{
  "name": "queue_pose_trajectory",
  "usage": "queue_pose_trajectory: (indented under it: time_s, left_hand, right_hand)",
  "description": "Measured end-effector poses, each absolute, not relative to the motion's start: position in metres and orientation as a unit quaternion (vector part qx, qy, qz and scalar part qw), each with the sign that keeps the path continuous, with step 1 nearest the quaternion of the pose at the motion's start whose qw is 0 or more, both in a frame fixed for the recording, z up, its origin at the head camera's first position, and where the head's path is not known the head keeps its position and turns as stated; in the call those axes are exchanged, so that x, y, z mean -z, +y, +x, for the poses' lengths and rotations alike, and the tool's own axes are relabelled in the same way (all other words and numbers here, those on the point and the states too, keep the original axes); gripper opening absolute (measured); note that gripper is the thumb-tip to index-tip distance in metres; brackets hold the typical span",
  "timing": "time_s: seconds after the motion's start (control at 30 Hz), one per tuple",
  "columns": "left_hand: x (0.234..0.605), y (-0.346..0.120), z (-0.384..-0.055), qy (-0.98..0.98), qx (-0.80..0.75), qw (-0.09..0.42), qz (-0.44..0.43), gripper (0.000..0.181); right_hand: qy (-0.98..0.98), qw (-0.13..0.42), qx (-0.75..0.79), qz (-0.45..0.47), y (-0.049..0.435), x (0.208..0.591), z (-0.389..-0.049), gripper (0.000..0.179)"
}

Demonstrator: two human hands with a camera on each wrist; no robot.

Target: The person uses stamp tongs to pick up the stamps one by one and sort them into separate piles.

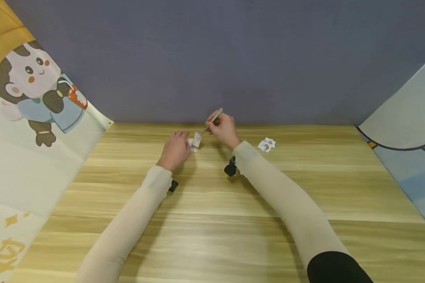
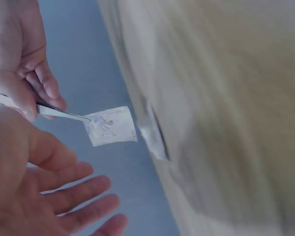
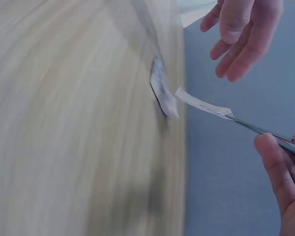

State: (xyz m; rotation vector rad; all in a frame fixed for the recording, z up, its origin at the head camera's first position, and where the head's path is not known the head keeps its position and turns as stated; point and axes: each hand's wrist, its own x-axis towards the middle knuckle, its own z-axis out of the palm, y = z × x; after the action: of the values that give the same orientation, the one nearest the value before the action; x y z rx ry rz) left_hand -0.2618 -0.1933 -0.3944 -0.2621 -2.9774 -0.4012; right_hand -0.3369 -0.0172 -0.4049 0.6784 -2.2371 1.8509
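My right hand (image 1: 224, 129) pinches a pair of metal tweezers (image 1: 214, 118) between thumb and fingers. Their tips grip one edge of a small stamp-like paper (image 2: 113, 126) with perforated-looking borders and a faint printed figure. That paper hangs above the table, apart from a small pile of similar papers (image 3: 162, 91) lying on the wood. To the left of the pile is my left hand (image 1: 177, 148), its fingers loosely extended and holding nothing. In the left wrist view those fingers (image 2: 83, 191) spread just below the tweezers, without touching the paper.
A second group of small printed papers (image 1: 267, 144) lies spread on the wooden table (image 1: 212, 236), right of my right hand. Behind the table's far edge rises a grey-blue panel (image 1: 212, 59). Cartoon-printed sheets (image 1: 42, 102) line both sides.
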Motion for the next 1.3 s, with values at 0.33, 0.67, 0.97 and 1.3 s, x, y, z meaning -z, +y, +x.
queue_pose_trajectory:
  time_s: [0.33,0.67,0.97,1.3]
  left_hand:
    - [0.409,-0.200,-0.262,-0.990,0.069,-0.035,-0.119,0.040]
    - [0.411,-0.196,-0.260,-0.987,0.060,-0.088,-0.119,0.041]
    - [0.412,-0.191,-0.263,-0.986,0.083,-0.089,-0.114,0.042]
    - [0.390,-0.182,-0.257,-0.979,0.139,-0.046,-0.144,0.049]
  right_hand:
    - [-0.757,0.039,-0.619,0.206,-0.046,0.423,-0.343,0.009]
    - [-0.811,0.033,-0.552,0.189,-0.045,0.430,-0.344,0.007]
    - [-0.835,0.027,-0.512,0.199,-0.021,0.421,-0.336,0.014]
    - [-0.896,-0.023,-0.386,0.220,0.044,0.409,-0.300,0.030]
